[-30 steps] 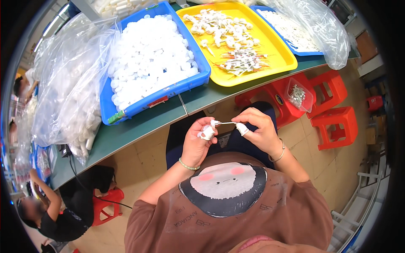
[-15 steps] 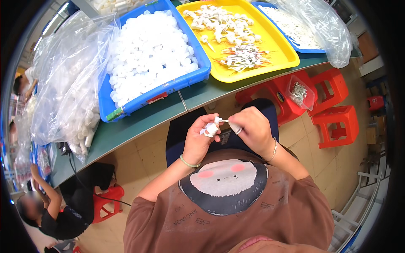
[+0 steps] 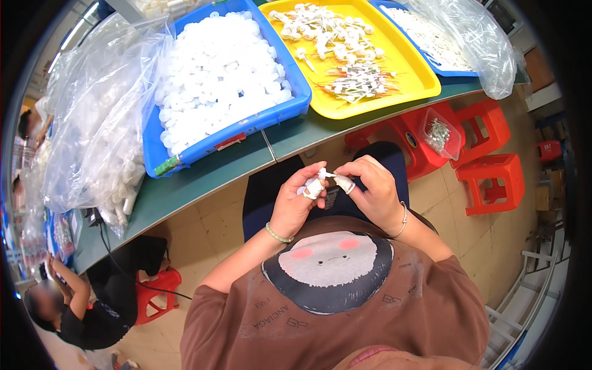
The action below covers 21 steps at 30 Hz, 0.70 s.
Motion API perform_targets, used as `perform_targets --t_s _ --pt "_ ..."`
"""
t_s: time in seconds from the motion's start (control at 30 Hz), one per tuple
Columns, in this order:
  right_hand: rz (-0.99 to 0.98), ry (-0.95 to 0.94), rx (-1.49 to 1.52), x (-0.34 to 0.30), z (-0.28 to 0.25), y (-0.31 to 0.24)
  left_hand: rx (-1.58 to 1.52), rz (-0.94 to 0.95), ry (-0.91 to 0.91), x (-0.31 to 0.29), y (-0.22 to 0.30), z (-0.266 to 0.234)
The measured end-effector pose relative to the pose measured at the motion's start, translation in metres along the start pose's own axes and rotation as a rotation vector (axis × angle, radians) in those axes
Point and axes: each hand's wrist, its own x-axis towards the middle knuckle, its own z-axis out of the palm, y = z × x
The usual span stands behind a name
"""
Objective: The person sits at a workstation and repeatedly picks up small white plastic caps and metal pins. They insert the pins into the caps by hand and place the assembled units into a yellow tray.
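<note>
While the left hand (image 3: 295, 200) has its grip closed on a small white plastic piece (image 3: 322, 173), on the near side of the green-topped bench (image 3: 213, 179), the right hand (image 3: 377, 188) pinches a slim white stem (image 3: 330, 175) meeting it; steady, straight alignment probably helps.

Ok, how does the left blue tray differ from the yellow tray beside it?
The blue tray looks deeper; the yellow tray looks shallower. The blue tray is heaped with white round pieces; the yellow tray holds loosely spread small parts, some with thin orange ends, leaving bare yellow showing. Both stand on the green table.
</note>
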Motion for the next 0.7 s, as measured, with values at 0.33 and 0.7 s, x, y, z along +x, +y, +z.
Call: perform_targets --t_s 0.33,0.7 --pt "-0.226 0.178 -0.336 0.136 -0.063 0.045 -0.239 -0.282 0.094 -0.001 0.002 0.004" --pt "-0.164 -0.298 -0.397 0.151 -0.071 0.045 -0.291 -0.317 0.063 -0.001 -0.002 -0.014"
